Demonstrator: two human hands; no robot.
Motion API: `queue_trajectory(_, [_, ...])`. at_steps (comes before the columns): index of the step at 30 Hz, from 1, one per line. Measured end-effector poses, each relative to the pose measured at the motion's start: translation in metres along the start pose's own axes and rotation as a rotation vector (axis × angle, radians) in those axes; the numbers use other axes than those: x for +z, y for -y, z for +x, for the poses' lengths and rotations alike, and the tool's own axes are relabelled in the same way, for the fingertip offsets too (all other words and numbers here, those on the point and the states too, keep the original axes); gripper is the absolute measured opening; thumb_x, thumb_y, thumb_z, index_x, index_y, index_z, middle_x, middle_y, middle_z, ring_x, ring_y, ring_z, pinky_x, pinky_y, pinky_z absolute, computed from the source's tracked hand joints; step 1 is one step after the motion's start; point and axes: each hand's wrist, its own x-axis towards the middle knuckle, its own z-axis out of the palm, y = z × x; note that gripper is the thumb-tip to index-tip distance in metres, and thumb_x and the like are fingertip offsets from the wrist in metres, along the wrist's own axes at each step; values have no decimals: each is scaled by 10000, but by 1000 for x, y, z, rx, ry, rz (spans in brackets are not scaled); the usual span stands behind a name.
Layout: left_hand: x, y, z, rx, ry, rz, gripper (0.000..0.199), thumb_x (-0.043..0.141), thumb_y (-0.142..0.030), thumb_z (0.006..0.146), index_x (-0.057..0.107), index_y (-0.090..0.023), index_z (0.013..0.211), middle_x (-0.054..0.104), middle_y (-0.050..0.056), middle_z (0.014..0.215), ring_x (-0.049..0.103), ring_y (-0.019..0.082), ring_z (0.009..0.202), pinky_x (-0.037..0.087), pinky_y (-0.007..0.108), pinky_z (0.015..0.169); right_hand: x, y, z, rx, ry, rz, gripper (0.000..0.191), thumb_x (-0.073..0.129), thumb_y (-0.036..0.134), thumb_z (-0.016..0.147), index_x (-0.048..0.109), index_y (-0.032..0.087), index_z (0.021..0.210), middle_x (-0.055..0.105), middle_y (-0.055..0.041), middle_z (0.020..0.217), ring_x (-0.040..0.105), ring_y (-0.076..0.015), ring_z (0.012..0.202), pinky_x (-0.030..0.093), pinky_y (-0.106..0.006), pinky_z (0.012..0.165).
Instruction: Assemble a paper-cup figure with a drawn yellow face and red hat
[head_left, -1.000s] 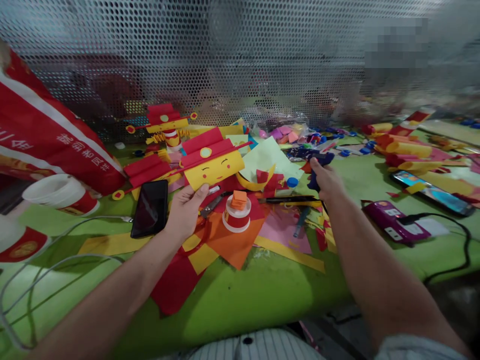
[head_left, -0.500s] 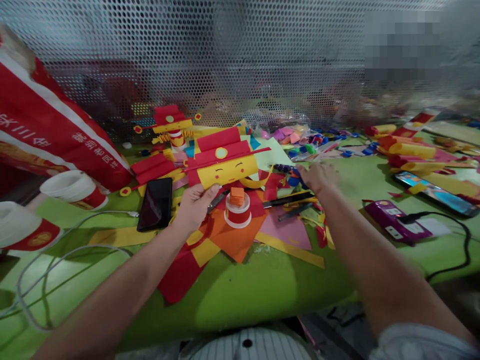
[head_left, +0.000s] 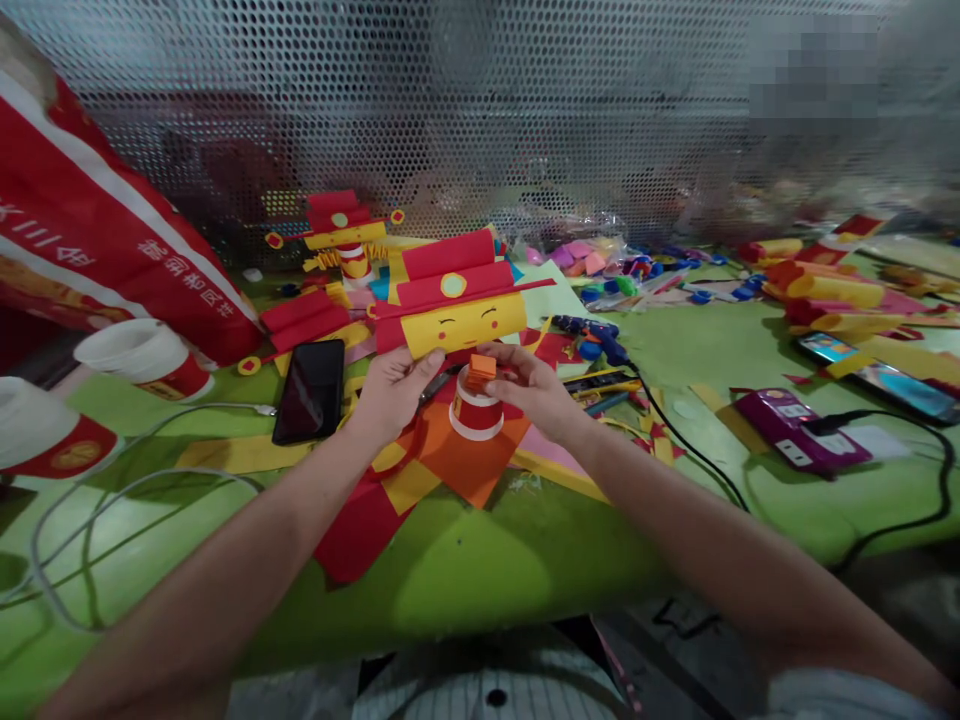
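Note:
My left hand [head_left: 401, 390] pinches the lower left edge of a yellow paper head [head_left: 465, 325] that has a drawn face and a red paper hat [head_left: 450, 258]. The head hangs above a small red and white paper cup [head_left: 478, 415], which stands upside down on an orange sheet [head_left: 472, 465]. On top of the cup is a folded orange paper block [head_left: 480, 372]. My right hand [head_left: 529, 385] has its fingers closed at the right side of this block. Behind my right hand lies a blue glue gun [head_left: 592, 335] with a black cord.
A black phone [head_left: 310, 392] and paper cups [head_left: 146, 362] lie to the left, with a large red bag [head_left: 112, 210] behind. A finished paper figure [head_left: 349, 240] stands at the back. A purple power strip [head_left: 802, 430] and another phone [head_left: 877, 378] are on the right.
My right hand has come from the glue gun to the orange block on the cup. The glue gun now lies free of my hand. The paper head has shifted slightly right in my left hand.

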Motion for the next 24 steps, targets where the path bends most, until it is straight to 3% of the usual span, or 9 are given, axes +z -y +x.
queue_trajectory(3, [2, 1, 1, -24, 31, -17, 264, 757, -345, 634, 734, -200, 854, 731, 39, 957, 630, 220, 1015, 468, 313, 931, 3, -1, 3, -4, 16, 30, 448, 767, 449, 532, 557, 212, 849, 622, -50, 1035, 606, -161, 831, 489, -349, 795])
queue_trajectory(10, [-1, 6, 0, 6, 92, 8, 248, 724, -345, 681, 726, -219, 895, 728, 31, 980, 642, 213, 998, 473, 335, 938, 6, -9, 7, -8, -11, 81, 383, 736, 478, 563, 606, 220, 815, 649, -7, 785, 611, -165, 755, 499, -364, 748])
queue_trajectory(18, [-2, 14, 1, -92, 40, -26, 272, 777, -368, 597, 731, -234, 829, 739, 22, 906, 640, 220, 994, 488, 349, 915, 4, -17, 9, -16, -81, 145, 437, 779, 502, 480, 646, 222, 787, 693, -24, 828, 636, -194, 800, 515, -386, 782])
queue_trajectory(24, [-2, 15, 1, -41, 84, 53, 292, 746, -415, 622, 733, -227, 845, 737, 27, 932, 635, 222, 1005, 465, 341, 938, 5, -18, 7, -19, -62, 167, 419, 773, 499, 498, 658, 236, 804, 711, -17, 826, 650, -208, 847, 509, -400, 830])
